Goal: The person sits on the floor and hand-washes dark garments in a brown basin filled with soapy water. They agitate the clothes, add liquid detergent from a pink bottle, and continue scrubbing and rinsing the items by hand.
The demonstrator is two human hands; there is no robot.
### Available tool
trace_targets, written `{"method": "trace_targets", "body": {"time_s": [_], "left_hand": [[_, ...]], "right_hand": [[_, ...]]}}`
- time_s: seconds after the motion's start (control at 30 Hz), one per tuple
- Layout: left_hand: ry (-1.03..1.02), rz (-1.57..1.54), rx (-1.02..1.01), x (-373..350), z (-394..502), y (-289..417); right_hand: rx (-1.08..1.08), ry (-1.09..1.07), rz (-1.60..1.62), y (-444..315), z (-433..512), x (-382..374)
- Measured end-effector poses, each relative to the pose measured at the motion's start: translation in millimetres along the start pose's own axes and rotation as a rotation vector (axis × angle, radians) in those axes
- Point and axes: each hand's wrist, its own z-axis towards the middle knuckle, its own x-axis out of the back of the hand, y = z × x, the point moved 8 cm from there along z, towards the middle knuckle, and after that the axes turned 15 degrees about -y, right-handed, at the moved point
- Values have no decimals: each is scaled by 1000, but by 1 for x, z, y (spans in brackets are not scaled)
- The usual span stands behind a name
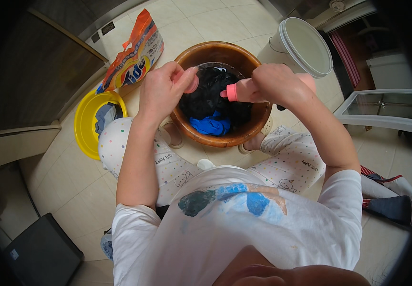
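My right hand [277,84] grips a pink plastic bottle [247,90] tipped sideways over a round brown basin [224,142]. The bottle's spout points left, above the basin's opening. Between the fingers of my left hand [165,89] is a pink cap [191,85], held over the basin's left side. Dark wet clothes [209,89] lie in the basin in water, with a bright blue cloth [211,124] at the near side. Whether liquid is leaving the spout I cannot tell.
An orange Tide detergent bag [134,59] stands at the left, behind a yellow basin [84,139] holding grey-blue cloth [105,116]. A white lidded bucket [275,50] is at the far right. Nearer right are a white-framed glass door [377,107] and slippers [388,209]. A dark box [43,250] sits lower left.
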Motion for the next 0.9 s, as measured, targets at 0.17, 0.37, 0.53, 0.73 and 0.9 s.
{"method": "trace_targets", "body": {"time_s": [0.17,0.37,0.53,0.73,0.9], "left_hand": [[3,1,-6,-1,-1,-2],[6,31,-11,1,-2,2],[6,46,-15,0,-3,2],[-14,41,2,-2,-2,2],[-29,32,7,-7,-1,2]], "right_hand": [[-116,-23,76,-3,-4,11],[-151,-11,269,23,9,-4],[-254,79,278,37,4,-3],[-253,19,162,55,1,-16],[-152,99,150,48,8,-20]]}}
